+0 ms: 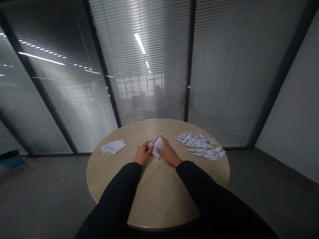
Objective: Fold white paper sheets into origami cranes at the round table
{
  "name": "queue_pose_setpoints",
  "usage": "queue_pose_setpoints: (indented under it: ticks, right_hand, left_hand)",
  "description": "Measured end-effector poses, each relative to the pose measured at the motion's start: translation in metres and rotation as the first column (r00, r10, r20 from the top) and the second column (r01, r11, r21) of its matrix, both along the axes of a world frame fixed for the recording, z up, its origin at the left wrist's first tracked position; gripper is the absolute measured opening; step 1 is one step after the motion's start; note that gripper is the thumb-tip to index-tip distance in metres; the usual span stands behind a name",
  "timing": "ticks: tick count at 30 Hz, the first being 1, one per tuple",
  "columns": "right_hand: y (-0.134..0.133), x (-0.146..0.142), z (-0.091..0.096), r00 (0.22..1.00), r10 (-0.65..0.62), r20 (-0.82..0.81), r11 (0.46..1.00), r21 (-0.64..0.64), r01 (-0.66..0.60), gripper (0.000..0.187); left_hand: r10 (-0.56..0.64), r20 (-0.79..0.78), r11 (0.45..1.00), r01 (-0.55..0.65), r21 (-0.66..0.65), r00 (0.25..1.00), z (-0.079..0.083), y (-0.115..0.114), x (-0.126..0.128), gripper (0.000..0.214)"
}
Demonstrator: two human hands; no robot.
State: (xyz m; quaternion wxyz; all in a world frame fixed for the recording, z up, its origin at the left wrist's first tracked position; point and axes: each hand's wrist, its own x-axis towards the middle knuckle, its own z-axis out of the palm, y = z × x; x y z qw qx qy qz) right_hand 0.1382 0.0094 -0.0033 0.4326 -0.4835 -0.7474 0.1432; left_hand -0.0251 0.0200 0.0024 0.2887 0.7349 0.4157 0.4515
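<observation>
A partly folded sheet of printed paper (157,145) is held between my two hands, just above the middle of the table. My left hand (143,152) pinches its left edge with thumb and fingers. On the other side, my right hand (169,153) grips the paper, thumb in front and fingers behind it. To the right lies a pile of folded paper cranes (201,146), white with pointed wings. Over on the left rests a loose stack of flat paper sheets (113,147).
The round wooden table (159,196) stands close to a glass partition with blinds (154,99). A white wall (294,116) rises at the right. On the floor at far left is a blue bin with a dark rim (11,161).
</observation>
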Motion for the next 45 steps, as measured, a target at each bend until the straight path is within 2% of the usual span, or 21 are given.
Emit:
queue_pose_setpoints:
  ticks: [9,13,17,21,25,37,40,45]
  right_hand:
    - [0.012,0.004,-0.005,0.992,-0.046,-0.12,0.998,0.044,0.052,0.065]
    - [0.013,0.007,-0.001,0.982,-0.084,-0.17,0.994,0.055,0.095,0.047]
    - [0.008,0.007,0.005,0.985,-0.042,-0.167,0.993,0.099,0.059,0.032]
    - [0.004,0.006,0.009,0.984,-0.006,-0.176,0.996,0.086,0.022,0.029]
    - [0.005,0.007,0.01,0.964,-0.002,-0.267,0.999,0.052,0.017,0.028]
    - [0.014,0.009,0.006,0.861,0.059,-0.506,0.998,0.001,-0.068,0.03]
    - [0.016,0.009,0.004,0.818,0.059,-0.572,0.993,-0.053,-0.108,0.031]
    - [0.017,0.011,0.002,0.694,0.046,-0.718,0.974,-0.123,-0.192,0.035]
  left_hand:
    - [0.003,0.022,0.999,-0.002,-0.047,1.0,0.005,-0.006,0.003,0.04]
    - [0.009,0.091,0.996,-0.001,-0.088,0.996,0.002,-0.002,0.001,0.041]
    - [0.032,0.131,0.995,-0.019,-0.099,0.991,-0.001,0.004,-0.002,0.045]
    - [0.044,0.216,0.992,-0.017,-0.126,0.975,-0.001,0.009,-0.005,0.048]
    - [0.045,0.313,0.987,0.006,-0.16,0.949,0.0,0.012,-0.007,0.052]
    - [0.093,0.384,0.977,-0.011,-0.212,0.919,0.001,0.012,-0.01,0.053]
    - [0.066,0.435,0.967,0.05,-0.25,0.898,0.004,0.01,-0.01,0.052]
    - [-0.013,0.535,0.936,0.198,-0.291,0.845,0.009,0.005,-0.006,0.056]
